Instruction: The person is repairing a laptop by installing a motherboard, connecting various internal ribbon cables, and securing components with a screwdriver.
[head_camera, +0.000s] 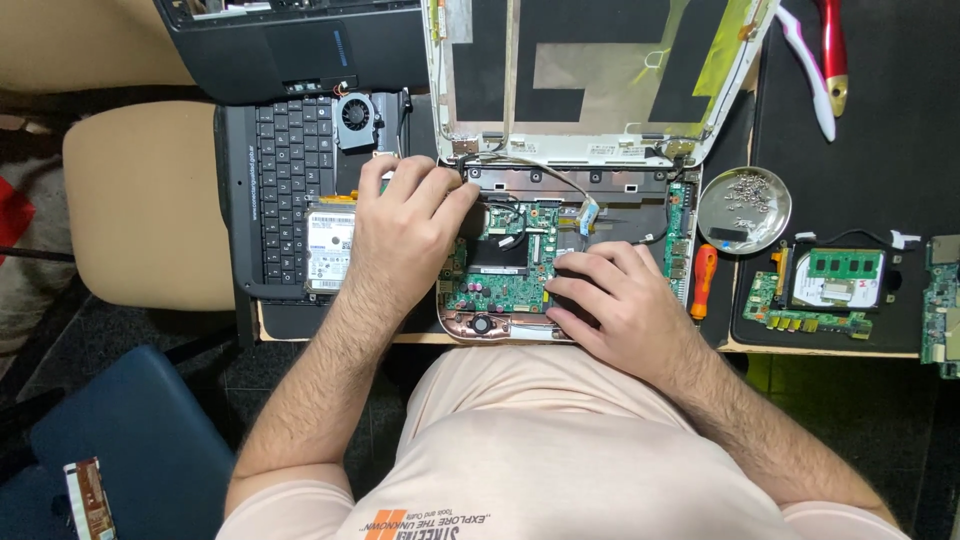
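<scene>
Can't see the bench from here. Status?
Left hand and right hand both resting on green laptop motherboard. Holding nothing. Orange screwdriver lies beside.

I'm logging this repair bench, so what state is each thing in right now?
Small laptop: opened up, lid laid flat, green circuit board exposed.
Left hand: resting on the laptop's left edge, fingers bent, nothing visibly held.
Right hand: flat on the board's right side, nothing visibly held.
Metal dish: holding loose screws.
Orange screwdriver: lying unused.
Black keyboard: detached, a hard drive lying on it.

Round metal dish of screws (744, 208), orange screwdriver (704, 280), red-handled pliers (832, 50), black keyboard (288, 190), small fan (356, 115), hard drive (330, 250).
</scene>
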